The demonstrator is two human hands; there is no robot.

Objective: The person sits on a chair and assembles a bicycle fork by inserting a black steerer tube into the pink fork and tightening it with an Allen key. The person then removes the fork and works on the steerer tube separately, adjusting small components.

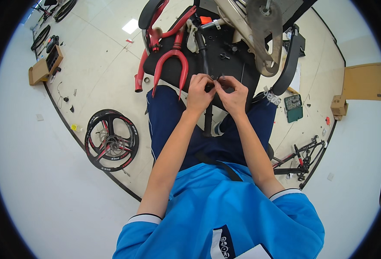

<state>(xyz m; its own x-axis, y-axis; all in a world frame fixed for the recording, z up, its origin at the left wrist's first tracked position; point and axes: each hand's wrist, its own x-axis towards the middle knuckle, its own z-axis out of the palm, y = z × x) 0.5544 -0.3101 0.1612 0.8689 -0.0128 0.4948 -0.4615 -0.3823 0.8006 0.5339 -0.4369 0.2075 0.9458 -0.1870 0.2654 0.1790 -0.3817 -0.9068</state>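
The pale tiled floor [95, 64] fills the view, its edges bending toward the rim. At twelve o'clock stands a black office chair [225, 60] used as a work surface, its seat loaded with parts. Across the seat's left side, at about eleven o'clock, lies a red bicycle frame [173, 56], its fork legs pointing down toward the person. At one o'clock a worn grey metal piece with a round disc [264, 26] hangs over the chair's right side. At nine o'clock a black mag wheel with red trim [111, 139] lies flat on the floor, well apart from the chair. At four o'clock another dark bicycle part [300, 157] lies on the floor, and at two o'clock sits a small green case [293, 108].

Just above centre, over the chair's front edge, the left hand [199, 93] and the right hand [233, 97] meet, fingertips together. Both are curled nearly closed, pinching a small dark part [218, 83] between them; what it is cannot be told. A black post [208, 121] runs down below the hands, between the person's knees
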